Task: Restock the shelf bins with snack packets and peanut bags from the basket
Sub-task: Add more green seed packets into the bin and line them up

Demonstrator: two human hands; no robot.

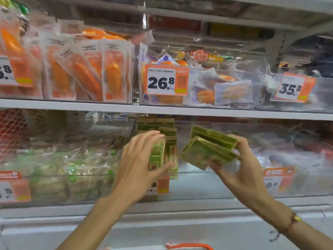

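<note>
Snack packets (210, 149) fill her gripping right hand (239, 170) while the open left hand (142, 159) steadies the row (163, 150) in the bin (198, 184), where they likely slot next.

Right hand (239, 170) grips green packets (209, 150) right of the bin's (198, 184) upright packets (162, 141), which the spread left hand (142, 159) touches.

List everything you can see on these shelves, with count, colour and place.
Orange packets: many, orange and white, upper shelf left bin.
Mixed packets: several, purple and orange, upper middle bin.
Price tags: at least five, orange and white, bin fronts.
Green packets: one row, green and tan, upright in lower middle bin.
Clear bags: several, green-labelled, lower left bin.
Basket handle: one, orange, bottom edge.
Left hand: open, against the row.
Right hand: holds a green stack.
</note>
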